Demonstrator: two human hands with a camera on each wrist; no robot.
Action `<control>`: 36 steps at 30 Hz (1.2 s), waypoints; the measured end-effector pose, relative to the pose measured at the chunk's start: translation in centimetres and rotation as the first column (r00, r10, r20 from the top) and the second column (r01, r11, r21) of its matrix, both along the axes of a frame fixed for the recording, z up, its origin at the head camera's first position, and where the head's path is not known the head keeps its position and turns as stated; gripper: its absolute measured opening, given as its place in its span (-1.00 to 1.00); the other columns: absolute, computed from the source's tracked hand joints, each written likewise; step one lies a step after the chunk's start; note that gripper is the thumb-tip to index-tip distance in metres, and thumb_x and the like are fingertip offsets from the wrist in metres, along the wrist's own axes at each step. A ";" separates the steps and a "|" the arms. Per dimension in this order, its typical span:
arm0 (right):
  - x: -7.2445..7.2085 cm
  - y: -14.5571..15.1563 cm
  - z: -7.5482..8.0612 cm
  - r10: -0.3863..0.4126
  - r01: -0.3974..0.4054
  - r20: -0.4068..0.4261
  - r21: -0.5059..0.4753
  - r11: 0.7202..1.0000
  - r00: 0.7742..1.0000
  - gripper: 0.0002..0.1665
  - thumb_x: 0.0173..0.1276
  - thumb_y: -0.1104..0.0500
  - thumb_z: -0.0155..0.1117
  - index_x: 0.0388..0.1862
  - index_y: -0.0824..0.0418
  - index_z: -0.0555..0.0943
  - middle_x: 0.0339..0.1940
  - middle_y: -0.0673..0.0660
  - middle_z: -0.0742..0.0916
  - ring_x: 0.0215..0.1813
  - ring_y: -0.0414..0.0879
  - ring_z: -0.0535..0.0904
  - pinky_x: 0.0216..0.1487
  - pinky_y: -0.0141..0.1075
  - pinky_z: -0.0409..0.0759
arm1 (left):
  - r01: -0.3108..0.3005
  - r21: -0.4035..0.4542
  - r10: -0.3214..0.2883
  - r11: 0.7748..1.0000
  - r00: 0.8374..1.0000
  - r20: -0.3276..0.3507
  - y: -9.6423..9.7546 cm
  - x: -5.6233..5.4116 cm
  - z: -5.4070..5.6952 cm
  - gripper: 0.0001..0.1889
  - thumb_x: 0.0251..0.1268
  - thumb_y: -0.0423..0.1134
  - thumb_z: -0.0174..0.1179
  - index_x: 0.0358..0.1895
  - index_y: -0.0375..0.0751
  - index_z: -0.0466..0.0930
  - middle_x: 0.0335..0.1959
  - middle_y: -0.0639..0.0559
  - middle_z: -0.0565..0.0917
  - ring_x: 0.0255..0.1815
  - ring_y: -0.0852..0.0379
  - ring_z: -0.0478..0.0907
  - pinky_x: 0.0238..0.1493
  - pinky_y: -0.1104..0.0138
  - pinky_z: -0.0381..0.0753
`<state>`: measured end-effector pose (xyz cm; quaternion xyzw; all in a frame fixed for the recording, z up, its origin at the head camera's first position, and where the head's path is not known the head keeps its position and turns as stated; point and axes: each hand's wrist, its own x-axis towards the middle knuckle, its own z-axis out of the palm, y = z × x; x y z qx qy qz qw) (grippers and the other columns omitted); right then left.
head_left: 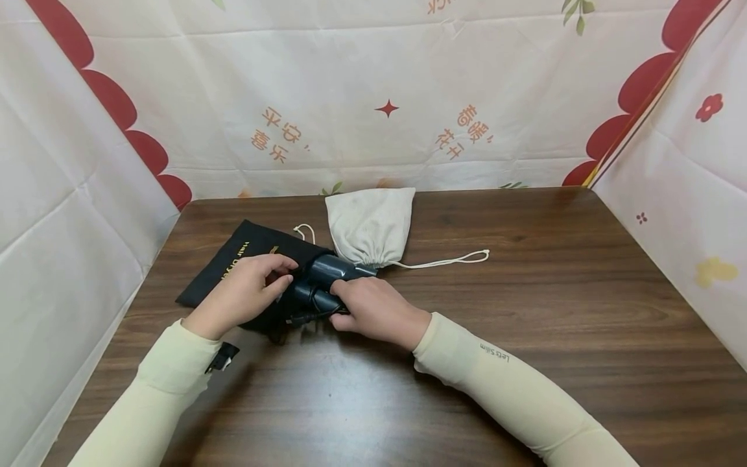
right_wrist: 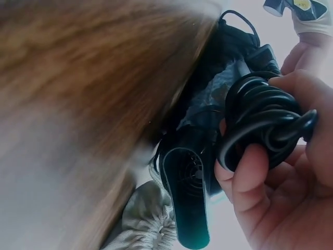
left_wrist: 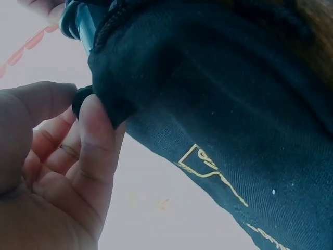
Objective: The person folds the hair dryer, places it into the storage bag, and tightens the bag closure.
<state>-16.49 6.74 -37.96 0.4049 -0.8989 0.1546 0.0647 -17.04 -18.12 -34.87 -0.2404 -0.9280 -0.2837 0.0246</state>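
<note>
A black drawstring bag (head_left: 257, 239) with gold "Hair Dryer" lettering lies on the table at the left. From its mouth sticks a dark, glossy hair dryer (head_left: 331, 266), its nozzle (right_wrist: 190, 203) pointing out; the part inside the bag is hidden. At the bag's opening, my left hand (head_left: 248, 292) pinches the cloth edge between thumb and fingers, as the left wrist view shows. My right hand (head_left: 376, 308) grips the dryer's coiled black cord (right_wrist: 263, 112) beside the dryer's body. A black drawstring loop (right_wrist: 242, 21) hangs at the bag in the right wrist view.
Just behind the nozzle lies a cream cloth pouch (head_left: 370, 224), its white drawstring (head_left: 449, 262) trailing right. The brown wooden table (head_left: 554, 272) stretches to the right and front. A printed white curtain (head_left: 373, 78) stands behind the table and along both sides.
</note>
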 end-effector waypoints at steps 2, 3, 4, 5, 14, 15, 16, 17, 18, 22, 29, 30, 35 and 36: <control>0.0 0.0 0.1 -0.007 0.007 0.009 0.001 1.000 1.000 -0.74 0.20 0.03 0.37 -0.40 0.04 0.45 -0.62 -0.09 0.48 -0.54 -0.17 0.42 -0.49 -0.28 0.42 | 0.006 -0.008 -0.006 1.000 1.000 0.004 -0.2 0.0 0.0 -0.78 0.37 -0.36 0.23 0.04 -0.24 0.66 -0.17 -0.02 0.69 -0.27 0.13 0.58 -0.19 0.18 0.60; 0.0 -0.1 0.1 -0.011 0.011 0.015 0.002 1.000 1.000 -0.74 0.21 0.02 0.36 -0.40 0.04 0.44 -0.62 -0.09 0.49 -0.53 -0.17 0.43 -0.48 -0.27 0.43 | 0.004 -0.015 -0.004 1.000 1.000 0.005 -0.3 0.1 0.0 -0.77 0.37 -0.36 0.23 0.04 -0.23 0.65 -0.17 -0.01 0.68 -0.27 0.12 0.57 -0.20 0.18 0.60; 0.0 -0.1 0.1 -0.013 0.013 0.022 0.001 1.000 1.000 -0.74 0.23 0.02 0.35 -0.40 0.05 0.44 -0.62 -0.08 0.49 -0.53 -0.16 0.43 -0.47 -0.27 0.43 | 0.004 -0.020 -0.003 1.000 1.000 0.007 -0.4 0.1 0.1 -0.76 0.37 -0.36 0.23 0.06 -0.22 0.65 -0.16 -0.01 0.68 -0.27 0.12 0.56 -0.20 0.19 0.59; 0.0 -0.2 0.2 -0.017 0.017 0.029 0.002 1.000 0.999 -0.74 0.25 0.02 0.34 -0.40 0.05 0.43 -0.62 -0.08 0.49 -0.53 -0.16 0.43 -0.47 -0.26 0.43 | 0.001 -0.027 -0.001 1.000 1.000 0.008 -0.5 0.2 0.1 -0.75 0.36 -0.36 0.24 0.07 -0.22 0.65 -0.15 -0.01 0.68 -0.27 0.12 0.55 -0.21 0.20 0.58; 0.2 -0.8 0.6 -0.030 0.031 0.042 -0.021 0.999 0.999 -0.74 0.29 0.04 0.30 -0.45 0.09 0.44 -0.65 -0.07 0.45 -0.57 -0.13 0.41 -0.49 -0.27 0.37 | 0.007 -0.043 -0.007 0.999 1.000 -0.003 -0.8 1.2 0.5 -0.73 0.32 -0.36 0.28 0.07 -0.22 0.64 -0.08 -0.02 0.65 -0.27 0.13 0.59 -0.20 0.19 0.61; 0.2 -0.9 0.6 -0.032 0.033 0.040 -0.023 0.999 0.999 -0.74 0.29 0.05 0.30 -0.46 0.09 0.44 -0.65 -0.07 0.45 -0.58 -0.13 0.41 -0.49 -0.27 0.37 | 0.007 -0.042 -0.007 0.999 1.000 -0.004 -0.8 1.2 0.5 -0.72 0.31 -0.36 0.28 0.07 -0.22 0.64 -0.08 -0.02 0.65 -0.26 0.13 0.60 -0.19 0.19 0.61; 0.2 -1.0 0.6 -0.034 0.035 0.040 -0.024 0.999 0.999 -0.74 0.29 0.05 0.30 -0.47 0.09 0.43 -0.66 -0.07 0.45 -0.58 -0.13 0.41 -0.50 -0.28 0.37 | 0.004 -0.046 -0.004 0.999 1.000 -0.005 -0.8 1.2 0.5 -0.72 0.30 -0.36 0.29 0.07 -0.21 0.64 -0.08 -0.01 0.65 -0.26 0.14 0.60 -0.19 0.19 0.62; 0.3 -1.0 0.6 -0.038 0.039 0.039 -0.024 0.999 0.999 -0.73 0.29 0.05 0.30 -0.47 0.09 0.43 -0.66 -0.07 0.45 -0.59 -0.14 0.40 -0.50 -0.28 0.36 | 0.004 -0.044 -0.004 0.999 1.000 -0.005 -0.8 1.3 0.6 -0.71 0.30 -0.36 0.30 0.07 -0.20 0.64 -0.07 -0.01 0.65 -0.26 0.14 0.60 -0.19 0.20 0.62; 0.3 -1.1 0.6 -0.045 0.046 0.038 -0.024 0.999 0.998 -0.73 0.29 0.04 0.30 -0.47 0.08 0.42 -0.66 -0.07 0.45 -0.59 -0.14 0.41 -0.50 -0.28 0.36 | 0.006 -0.039 -0.007 0.999 1.000 -0.007 -0.9 1.3 0.6 -0.71 0.29 -0.36 0.30 0.07 -0.20 0.64 -0.07 0.00 0.65 -0.27 0.14 0.61 -0.20 0.20 0.63; 0.4 -1.5 0.6 -0.056 0.058 0.054 -0.026 0.998 0.997 -0.71 0.32 0.02 0.30 -0.47 0.08 0.41 -0.66 -0.07 0.46 -0.58 -0.13 0.41 -0.50 -0.27 0.37 | 0.022 -0.011 -0.022 1.000 1.000 -0.017 -0.9 1.5 0.7 -0.71 0.29 -0.39 0.29 0.07 -0.20 0.64 -0.12 0.02 0.65 -0.29 0.17 0.62 -0.21 0.20 0.64; 0.7 -2.1 0.4 -0.082 0.081 0.042 0.004 0.997 0.996 -0.69 0.36 -0.03 0.30 -0.43 0.09 0.45 -0.63 -0.07 0.48 -0.55 -0.14 0.43 -0.48 -0.26 0.39 | 0.031 0.028 -0.030 0.999 0.999 -0.036 -0.3 1.6 0.8 -0.72 0.28 -0.42 0.29 0.05 -0.19 0.65 -0.17 0.04 0.65 -0.32 0.22 0.59 -0.25 0.26 0.64; 0.8 -2.2 0.4 -0.082 0.082 0.036 0.004 0.997 0.996 -0.69 0.36 -0.04 0.30 -0.43 0.10 0.45 -0.63 -0.07 0.48 -0.55 -0.14 0.43 -0.48 -0.26 0.40 | 0.036 0.030 -0.035 0.999 0.998 -0.043 -0.1 1.7 0.8 -0.72 0.28 -0.42 0.29 0.04 -0.19 0.65 -0.16 0.04 0.65 -0.32 0.22 0.59 -0.26 0.27 0.64; 1.0 -2.5 0.4 -0.089 0.090 0.030 -0.030 0.995 0.996 -0.70 0.38 -0.03 0.27 -0.43 0.10 0.46 -0.62 -0.07 0.49 -0.55 -0.13 0.45 -0.47 -0.23 0.45 | 0.068 0.029 -0.066 0.997 0.995 -0.070 0.4 2.0 1.0 -0.75 0.30 -0.41 0.28 0.03 -0.20 0.65 -0.12 0.04 0.65 -0.33 0.26 0.59 -0.27 0.30 0.64; 1.0 -2.5 0.4 -0.092 0.093 0.034 -0.039 0.995 0.995 -0.70 0.39 -0.03 0.26 -0.43 0.10 0.46 -0.62 -0.07 0.49 -0.55 -0.13 0.46 -0.47 -0.22 0.46 | 0.067 0.027 -0.065 0.997 0.995 -0.070 0.4 2.0 1.1 -0.75 0.30 -0.41 0.28 0.03 -0.20 0.65 -0.12 0.03 0.66 -0.34 0.26 0.59 -0.27 0.30 0.64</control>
